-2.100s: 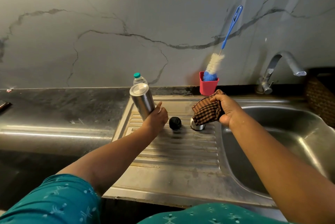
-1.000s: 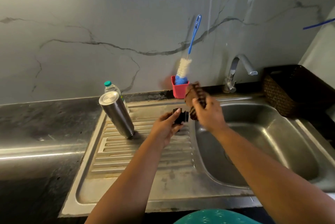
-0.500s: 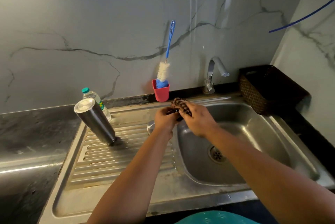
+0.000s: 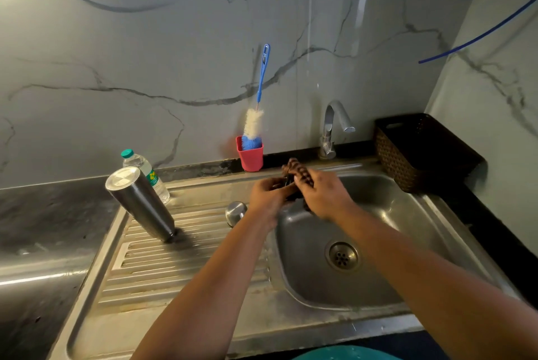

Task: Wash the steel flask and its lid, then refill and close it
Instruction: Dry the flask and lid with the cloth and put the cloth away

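The steel flask (image 4: pixel 141 204) stands upside down on the ribbed drainboard (image 4: pixel 163 266) left of the sink basin (image 4: pixel 387 243), a steel cap (image 4: pixel 235 212) between them. Over the basin's back-left rim the left hand (image 4: pixel 269 193) and right hand (image 4: pixel 326 195) meet, each gripping a checked cloth (image 4: pixel 298 174) around a small dark piece. Behind the basin stand a tap (image 4: pixel 332 129) and marble wall (image 4: pixel 145 53); a dark basket (image 4: pixel 419 150) sits right.

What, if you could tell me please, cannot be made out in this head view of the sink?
- The small black piece between the left hand and right hand: covered by fingers and the checked cloth, and blurred.
- The steel flask mouth: it stands inverted on the drainboard.
- The basket interior: too dark.
- The plastic bottle: partly behind the flask.
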Action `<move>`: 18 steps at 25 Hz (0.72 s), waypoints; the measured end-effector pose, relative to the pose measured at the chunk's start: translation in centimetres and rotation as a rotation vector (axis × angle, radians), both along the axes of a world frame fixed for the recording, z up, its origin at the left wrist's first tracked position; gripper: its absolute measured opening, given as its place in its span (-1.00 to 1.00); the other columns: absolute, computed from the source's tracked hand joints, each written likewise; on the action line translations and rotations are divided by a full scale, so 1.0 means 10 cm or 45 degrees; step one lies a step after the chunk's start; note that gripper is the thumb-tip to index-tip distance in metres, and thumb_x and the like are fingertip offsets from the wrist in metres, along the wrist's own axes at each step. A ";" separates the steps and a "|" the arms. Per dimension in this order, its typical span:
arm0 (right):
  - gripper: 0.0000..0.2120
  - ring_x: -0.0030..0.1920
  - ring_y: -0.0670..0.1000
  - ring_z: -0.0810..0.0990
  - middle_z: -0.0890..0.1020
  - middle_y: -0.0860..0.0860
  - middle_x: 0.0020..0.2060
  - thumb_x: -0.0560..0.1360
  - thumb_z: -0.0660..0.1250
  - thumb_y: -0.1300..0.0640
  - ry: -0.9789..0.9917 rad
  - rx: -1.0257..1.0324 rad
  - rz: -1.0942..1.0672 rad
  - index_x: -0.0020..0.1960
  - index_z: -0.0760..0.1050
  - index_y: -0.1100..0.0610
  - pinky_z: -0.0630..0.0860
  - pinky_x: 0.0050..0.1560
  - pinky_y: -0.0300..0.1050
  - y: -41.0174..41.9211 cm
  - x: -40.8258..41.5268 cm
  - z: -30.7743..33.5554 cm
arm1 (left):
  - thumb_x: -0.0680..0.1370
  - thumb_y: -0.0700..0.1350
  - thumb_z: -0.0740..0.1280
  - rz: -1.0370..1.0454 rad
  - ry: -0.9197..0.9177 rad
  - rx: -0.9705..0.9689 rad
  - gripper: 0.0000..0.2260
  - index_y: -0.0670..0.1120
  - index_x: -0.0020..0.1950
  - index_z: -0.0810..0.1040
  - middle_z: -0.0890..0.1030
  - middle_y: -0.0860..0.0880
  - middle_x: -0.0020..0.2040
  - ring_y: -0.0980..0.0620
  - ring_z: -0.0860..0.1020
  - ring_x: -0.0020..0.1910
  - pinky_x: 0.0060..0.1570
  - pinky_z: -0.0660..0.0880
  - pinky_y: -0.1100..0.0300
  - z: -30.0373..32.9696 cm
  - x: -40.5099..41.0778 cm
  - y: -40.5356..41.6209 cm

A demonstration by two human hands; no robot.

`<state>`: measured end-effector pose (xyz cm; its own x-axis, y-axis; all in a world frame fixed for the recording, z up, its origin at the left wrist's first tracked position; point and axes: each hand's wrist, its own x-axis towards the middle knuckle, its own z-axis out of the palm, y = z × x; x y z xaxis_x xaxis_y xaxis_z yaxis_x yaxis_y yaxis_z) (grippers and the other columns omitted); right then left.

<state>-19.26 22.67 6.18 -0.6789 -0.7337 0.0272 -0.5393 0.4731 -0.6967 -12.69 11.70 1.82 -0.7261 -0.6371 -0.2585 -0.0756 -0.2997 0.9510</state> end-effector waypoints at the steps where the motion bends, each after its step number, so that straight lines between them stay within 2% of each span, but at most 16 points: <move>1: -0.77 -0.17 -0.02 0.55 0.58 0.06 -0.14 0.62 0.17 -0.01 -0.151 -0.018 -0.048 0.11 0.50 0.10 0.50 -0.11 -0.12 -0.01 -0.13 0.04 | 0.45 -0.27 0.48 -0.051 0.062 0.029 -0.71 -0.25 0.15 0.59 0.69 -0.16 -0.03 -0.08 0.68 -0.06 -0.07 0.62 0.11 0.02 0.01 0.04; 4: -0.75 -0.02 0.10 0.60 0.64 0.16 -0.02 0.62 0.19 0.05 -1.109 -0.323 -0.172 0.09 0.54 0.19 0.52 0.03 0.00 0.08 -0.40 0.18 | 0.43 -0.17 0.48 -0.059 0.330 0.201 -0.67 -0.21 0.16 0.57 0.69 -0.12 0.03 -0.03 0.68 0.00 -0.10 0.62 0.17 0.04 0.05 0.13; 5: -0.75 0.00 0.11 0.60 0.64 0.16 -0.02 0.61 0.19 0.06 -1.299 -0.387 -0.167 0.09 0.55 0.19 0.51 0.03 0.01 0.14 -0.42 0.16 | 0.42 -0.13 0.48 -0.049 0.352 0.146 -0.68 -0.15 0.15 0.58 0.68 -0.08 0.05 0.00 0.67 0.03 -0.08 0.61 0.21 0.01 0.07 0.14; 8: -0.70 0.10 0.16 0.57 0.62 0.20 0.08 0.60 0.21 0.05 -1.338 -0.384 -0.191 0.20 0.51 0.21 0.50 0.09 0.05 0.19 -0.46 -0.03 | 0.45 0.02 0.50 -0.083 0.031 -0.564 -0.68 0.05 0.17 0.55 0.58 0.03 0.15 0.12 0.58 0.12 -0.07 0.54 0.40 -0.08 0.09 0.14; 9: -0.69 0.13 0.17 0.57 0.62 0.20 0.10 0.59 0.22 0.04 -1.349 -0.416 -0.208 0.23 0.50 0.21 0.50 0.09 0.06 0.18 -0.46 -0.07 | 0.44 0.05 0.51 -0.082 -0.051 -0.687 -0.65 0.09 0.19 0.54 0.55 0.05 0.18 0.15 0.55 0.14 -0.06 0.52 0.43 -0.07 0.10 0.11; 12: -0.73 0.12 0.14 0.59 0.64 0.16 0.08 0.60 0.21 0.05 -1.293 -0.497 -0.185 0.20 0.51 0.18 0.51 0.06 0.03 0.15 -0.45 -0.05 | 0.43 0.03 0.52 -0.216 -0.021 -0.707 -0.52 0.11 0.31 0.49 0.56 0.11 0.19 0.12 0.57 0.16 0.06 0.58 0.25 -0.04 0.12 -0.02; 15: -0.78 0.10 0.09 0.59 0.63 0.13 0.06 0.60 0.22 0.07 -1.193 -0.489 -0.105 0.17 0.52 0.12 0.51 0.03 -0.02 0.13 -0.45 0.02 | 0.46 -0.05 0.51 -0.320 0.009 -0.843 -0.56 0.08 0.30 0.47 0.56 0.14 0.18 0.13 0.57 0.16 0.14 0.58 0.14 0.02 0.14 -0.12; 18: -0.68 0.15 0.16 0.57 0.62 0.17 0.11 0.60 0.20 0.01 -1.331 -0.499 -0.121 0.23 0.52 0.16 0.50 0.11 0.06 0.11 -0.46 0.01 | 0.45 -0.08 0.52 -0.218 0.087 -0.880 -0.57 0.05 0.28 0.50 0.59 0.11 0.18 0.15 0.58 0.16 0.16 0.58 0.04 -0.01 0.12 -0.09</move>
<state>-23.91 23.78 6.32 -0.5561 -0.7436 -0.3713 0.4249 0.1296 -0.8959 -11.49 10.75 1.69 -0.8307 -0.5145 0.2129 -0.0014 0.3843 0.9232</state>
